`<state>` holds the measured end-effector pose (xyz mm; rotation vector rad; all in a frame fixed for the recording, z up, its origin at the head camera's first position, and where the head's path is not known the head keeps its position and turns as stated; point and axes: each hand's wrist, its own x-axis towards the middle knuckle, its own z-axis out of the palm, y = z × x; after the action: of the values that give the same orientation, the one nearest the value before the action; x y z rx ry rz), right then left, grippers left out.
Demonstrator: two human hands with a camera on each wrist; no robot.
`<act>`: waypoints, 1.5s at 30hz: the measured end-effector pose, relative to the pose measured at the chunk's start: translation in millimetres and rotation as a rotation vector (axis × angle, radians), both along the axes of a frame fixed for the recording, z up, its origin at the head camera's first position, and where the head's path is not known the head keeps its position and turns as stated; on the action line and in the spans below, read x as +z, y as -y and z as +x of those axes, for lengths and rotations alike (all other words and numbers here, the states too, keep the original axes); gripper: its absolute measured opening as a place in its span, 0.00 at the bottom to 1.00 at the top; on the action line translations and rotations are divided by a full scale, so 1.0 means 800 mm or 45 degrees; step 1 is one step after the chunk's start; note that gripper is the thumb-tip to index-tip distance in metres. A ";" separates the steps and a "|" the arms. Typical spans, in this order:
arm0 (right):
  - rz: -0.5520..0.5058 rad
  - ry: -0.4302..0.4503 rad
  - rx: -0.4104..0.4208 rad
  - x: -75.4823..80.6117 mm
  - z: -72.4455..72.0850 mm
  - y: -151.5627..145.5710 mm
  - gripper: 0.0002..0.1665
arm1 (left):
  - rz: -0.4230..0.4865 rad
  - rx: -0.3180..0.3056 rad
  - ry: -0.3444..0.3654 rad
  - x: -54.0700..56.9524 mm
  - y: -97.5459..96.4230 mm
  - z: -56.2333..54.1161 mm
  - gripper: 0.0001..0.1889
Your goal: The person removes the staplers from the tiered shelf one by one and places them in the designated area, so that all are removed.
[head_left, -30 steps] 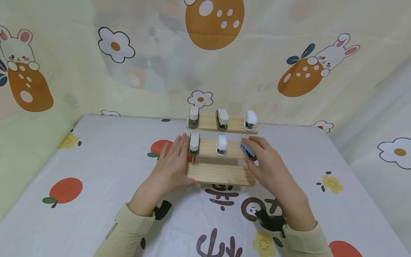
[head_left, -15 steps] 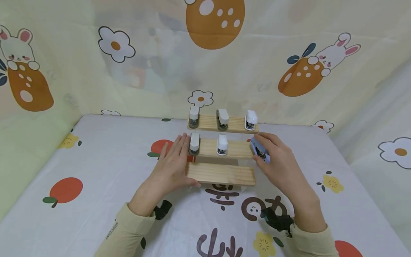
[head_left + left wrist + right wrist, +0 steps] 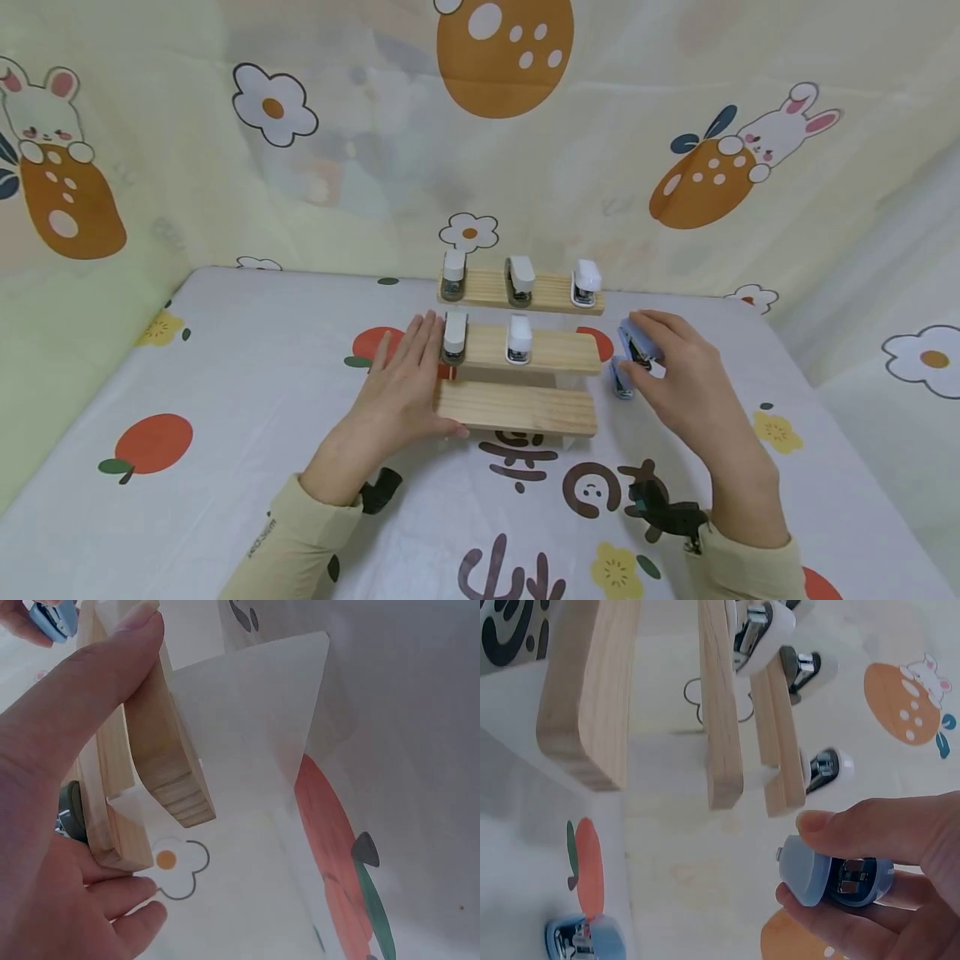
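Note:
A blue mini stapler [image 3: 637,342] is pinched between the thumb and fingers of my right hand [image 3: 686,379], just off the right side of a stepped wooden rack; the right wrist view shows this held stapler [image 3: 806,871] close up. Below it on the cloth stands a second blue stapler [image 3: 622,382], partly covered by the thumb. My left hand [image 3: 397,392] rests along the rack's left end, fingers straight, thumb at the front of the lowest board [image 3: 517,407]. A grey-and-white stapler [image 3: 453,337] and a white stapler [image 3: 518,339] sit on the middle board [image 3: 566,348].
The top board [image 3: 551,292] bears three white-topped staplers, the rightmost white stapler [image 3: 586,282] at its right end. Translucent side supports [image 3: 247,712] carry the boards. A printed cloth [image 3: 225,500] covers the table, with a patterned curtain [image 3: 360,183] behind.
My right hand has moved right with the blue stapler, from the middle board's right end to beside the rack. The second blue stapler has come into view. My left hand stays put.

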<state>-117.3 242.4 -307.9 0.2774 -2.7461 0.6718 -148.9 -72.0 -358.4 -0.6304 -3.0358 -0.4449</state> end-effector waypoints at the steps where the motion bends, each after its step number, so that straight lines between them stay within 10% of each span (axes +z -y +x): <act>1: 0.002 0.006 -0.008 -0.001 -0.001 -0.002 0.37 | -0.009 0.001 -0.007 0.000 0.000 0.000 0.76; 45: 0.028 0.278 -0.212 -0.077 -0.046 -0.075 0.34 | 0.057 0.042 -0.018 -0.004 -0.004 -0.001 0.76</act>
<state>-154.4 302.2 -369.6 -0.0225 -2.9418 0.6626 -149.7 -68.8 -361.9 -0.5779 -3.0088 -0.5035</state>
